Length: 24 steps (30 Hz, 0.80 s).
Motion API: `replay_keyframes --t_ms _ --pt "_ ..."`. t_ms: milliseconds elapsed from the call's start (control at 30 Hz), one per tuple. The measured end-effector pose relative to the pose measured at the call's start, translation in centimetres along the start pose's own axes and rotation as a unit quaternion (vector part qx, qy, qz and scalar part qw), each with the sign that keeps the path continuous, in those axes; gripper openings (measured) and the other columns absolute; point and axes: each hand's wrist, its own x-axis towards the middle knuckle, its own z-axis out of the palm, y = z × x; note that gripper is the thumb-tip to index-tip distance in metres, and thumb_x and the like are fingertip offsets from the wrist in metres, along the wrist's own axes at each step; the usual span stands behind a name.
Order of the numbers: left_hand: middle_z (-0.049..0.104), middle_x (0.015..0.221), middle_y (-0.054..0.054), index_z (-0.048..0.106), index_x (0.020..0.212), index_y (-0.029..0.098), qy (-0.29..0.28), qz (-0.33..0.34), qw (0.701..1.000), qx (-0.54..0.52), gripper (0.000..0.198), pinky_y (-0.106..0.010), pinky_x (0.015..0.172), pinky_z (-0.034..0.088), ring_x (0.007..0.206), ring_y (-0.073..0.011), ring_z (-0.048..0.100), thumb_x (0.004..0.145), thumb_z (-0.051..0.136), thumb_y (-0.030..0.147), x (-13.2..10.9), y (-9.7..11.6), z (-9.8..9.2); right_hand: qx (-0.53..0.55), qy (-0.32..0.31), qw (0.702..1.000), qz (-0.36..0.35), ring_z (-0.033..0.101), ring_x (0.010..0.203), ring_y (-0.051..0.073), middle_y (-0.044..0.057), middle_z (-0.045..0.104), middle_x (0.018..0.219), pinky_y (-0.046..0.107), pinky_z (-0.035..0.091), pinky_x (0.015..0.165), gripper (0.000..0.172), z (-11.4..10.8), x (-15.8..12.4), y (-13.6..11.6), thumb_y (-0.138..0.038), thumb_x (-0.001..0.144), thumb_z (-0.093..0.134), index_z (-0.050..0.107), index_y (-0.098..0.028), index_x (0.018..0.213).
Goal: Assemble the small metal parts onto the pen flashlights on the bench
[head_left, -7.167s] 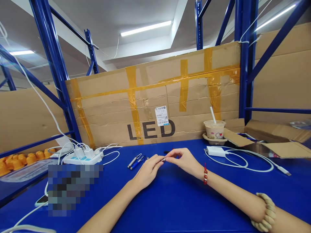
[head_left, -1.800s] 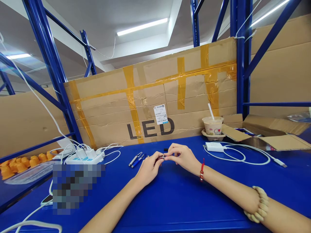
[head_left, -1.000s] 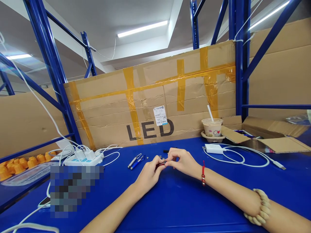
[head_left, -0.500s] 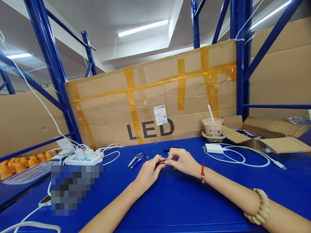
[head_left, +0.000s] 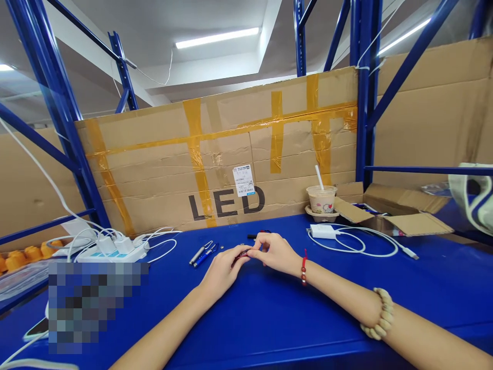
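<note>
— Where was the dark red piece (head_left: 243,253) being held, with the drink cup (head_left: 322,201) taken as landmark?

— To the left of the cup and nearer the camera, above the blue table (head_left: 269,318). It was gripped in the left hand (head_left: 222,267), between thumb and fingers, and was mostly covered by them.

— And the right hand (head_left: 278,252)?

— It was placed between the left hand and the cup, on the cup's near side. Thumb and forefinger were pinched at the piece's end, seemingly on it; whether a smaller part was caught there could not be told.

— What could have gone wrong from there?

— A slip, it was judged. With so little of the piece exposed, purchase was offered only to fingertips; by too hard a pull or twist it could have been jerked loose and dropped.

— Was anything else at risk?

— A tiny round bit (head_left: 222,247) was seen farther left of the cup, beyond the left hand, and a black stick (head_left: 251,236) was partly hidden behind the right hand. Either could have been knocked by a careless reach.

— And farther out?

— A silver tube (head_left: 200,253) and a blue tube (head_left: 205,256) were laid side by side, farther left of the cup than that bit. Being slim, they could have been set rolling by a bump.
</note>
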Motion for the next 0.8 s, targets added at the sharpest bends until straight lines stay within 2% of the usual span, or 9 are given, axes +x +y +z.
replay_keyframes --t_ms 167,333,433,567,667,800 --pt "0.061 0.101 -0.001 0.057 0.104 0.022 -0.001 -0.006 1.000 0.002 0.024 -0.023 0.080 0.042 0.092 -0.0139 0.058 0.087 0.041 0.027 0.1 0.0 0.0 -0.005 0.002 1.000 -0.003 0.050 0.055 0.009 0.001 0.058 0.064 0.021 0.033 0.054 0.029 0.1 -0.1 0.2 -0.044 0.073 0.055 0.060 -0.016 0.069" --pt "0.062 0.097 -0.001 0.058 0.101 0.021 0.003 -0.013 1.000 -0.009 0.023 -0.022 0.074 0.042 0.083 -0.0130 0.058 0.087 0.041 0.026 0.2 -0.1 0.1 0.024 -0.002 1.000 0.003 0.052 0.049 0.007 0.001 0.059 0.067 0.021 0.036 0.054 0.034 0.4 0.3 0.4 -0.048 0.073 0.054 0.060 -0.015 0.069" --pt "0.063 0.090 0.000 0.058 0.097 0.020 0.019 -0.028 0.999 -0.018 0.021 -0.021 0.070 0.041 0.076 -0.0120 0.058 0.087 0.042 0.026 0.5 -0.3 0.1 0.050 -0.001 0.999 -0.009 0.052 0.048 0.007 0.001 0.059 0.069 0.021 0.037 0.055 0.039 0.4 0.7 0.7 -0.051 0.077 0.048 0.061 -0.014 0.070" --pt "0.063 0.087 0.000 0.057 0.100 0.020 0.034 -0.031 0.997 -0.061 0.022 -0.022 0.071 0.041 0.076 -0.0118 0.059 0.087 0.041 0.029 0.7 -0.5 0.0 0.061 -0.001 0.998 -0.011 0.051 0.047 0.006 0.001 0.060 0.081 0.023 0.038 0.059 0.045 0.2 0.9 0.9 -0.050 0.084 0.036 0.063 -0.016 0.076" --pt "0.061 0.081 0.000 0.055 0.099 0.018 0.067 -0.059 0.993 -0.073 0.021 -0.022 0.072 0.041 0.075 -0.0114 0.057 0.087 0.041 0.029 0.7 -0.6 -0.2 0.016 0.015 1.000 0.021 0.052 0.050 0.006 -0.002 0.061 0.083 0.024 0.038 0.061 0.035 -0.1 0.8 0.9 -0.046 0.084 0.038 0.064 -0.023 0.087" --pt "0.056 0.071 0.000 0.050 0.099 0.015 0.143 -0.124 0.978 -0.083 0.022 -0.023 0.069 0.037 0.068 -0.0113 0.052 0.087 0.038 0.030 0.9 -0.8 -0.5 -0.091 0.055 0.994 0.023 0.054 0.066 0.009 -0.003 0.060 0.088 0.024 0.036 0.061 0.022 -0.5 0.9 1.7 -0.032 0.080 0.045 0.062 -0.027 0.093"
